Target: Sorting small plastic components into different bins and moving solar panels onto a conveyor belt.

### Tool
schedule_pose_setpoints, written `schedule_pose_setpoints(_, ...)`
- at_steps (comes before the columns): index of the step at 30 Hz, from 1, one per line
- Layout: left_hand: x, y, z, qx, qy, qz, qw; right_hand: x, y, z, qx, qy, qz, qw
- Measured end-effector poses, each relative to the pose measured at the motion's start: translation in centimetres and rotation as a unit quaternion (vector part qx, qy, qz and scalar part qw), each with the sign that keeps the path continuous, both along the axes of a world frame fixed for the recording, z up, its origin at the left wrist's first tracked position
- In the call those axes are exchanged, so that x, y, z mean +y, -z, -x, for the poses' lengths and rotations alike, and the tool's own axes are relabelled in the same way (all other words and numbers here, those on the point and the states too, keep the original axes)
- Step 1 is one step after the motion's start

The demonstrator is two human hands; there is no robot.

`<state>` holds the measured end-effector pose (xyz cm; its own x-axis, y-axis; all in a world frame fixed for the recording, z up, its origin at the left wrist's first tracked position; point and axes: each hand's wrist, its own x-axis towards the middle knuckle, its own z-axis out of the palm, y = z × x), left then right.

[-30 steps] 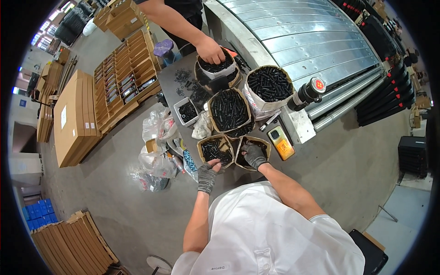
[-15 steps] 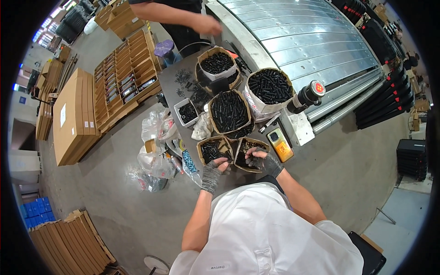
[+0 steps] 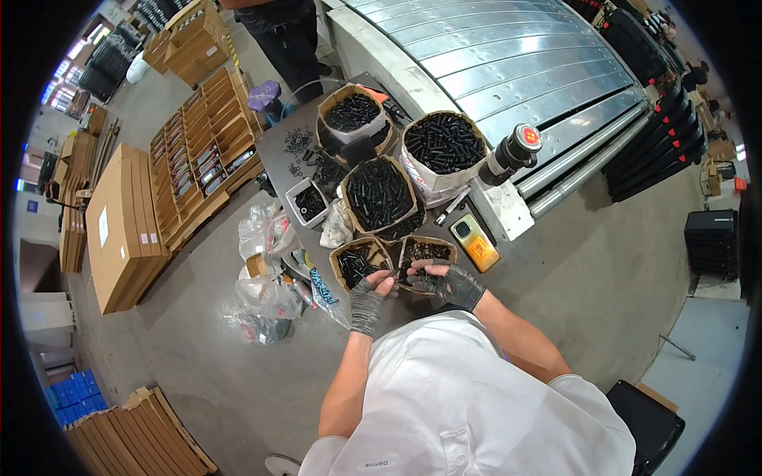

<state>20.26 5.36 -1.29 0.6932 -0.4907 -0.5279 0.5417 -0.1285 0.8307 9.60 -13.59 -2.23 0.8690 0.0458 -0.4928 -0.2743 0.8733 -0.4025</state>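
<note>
In a grey fingerless glove, my left hand (image 3: 371,298) is held at the near rim of a small cardboard box of black bolt-like parts (image 3: 355,262). Its thumb and fingertips are pinched together on something too small to make out. My right hand (image 3: 449,281), gloved the same way, reaches over the near edge of a second small box holding small round brass-and-dark pieces (image 3: 427,251). Its fingers are closed too and point at the left hand's fingertips, a short gap apart. What they hold, if anything, cannot be made out.
Behind stand larger boxes of black cylindrical parts (image 3: 379,194), a white tub (image 3: 308,202) and a white rag (image 3: 336,225). A phone (image 3: 475,243) lies right, by a black cylinder with a red top (image 3: 512,155) and a metal roller table (image 3: 508,55). Plastic bags (image 3: 266,289) hang left.
My right hand has come up out of the right box toward my left hand. The co-worker's arm has left the table's far end. The whole view has shifted slightly.
</note>
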Motion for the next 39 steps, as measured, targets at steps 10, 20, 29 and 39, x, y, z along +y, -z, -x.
schedule_pose_setpoints(10, -1.1, -1.6, 0.2, 0.017, 0.006, 0.064, 0.998, -0.1, -1.6, 1.1, 0.021, -0.001, 0.127, 0.992)
schedule_pose_setpoints(20, -2.2, -1.1, 0.7, -0.101, 0.019, 0.023, 0.994, 1.3, -2.1, 0.9, 0.026, 0.061, 0.086, 0.994)
schedule_pose_setpoints(29, -2.8, 0.5, 1.5, -0.138, -0.005, 0.016, 0.99, 2.2, -3.3, 0.1, 0.022, 0.051, 0.207, 0.977)
schedule_pose_setpoints(39, -3.6, 1.5, 1.8, -0.135, -0.03, 0.033, 0.99, 3.6, -3.1, -0.1, 0.031, 0.079, 0.444, 0.892)
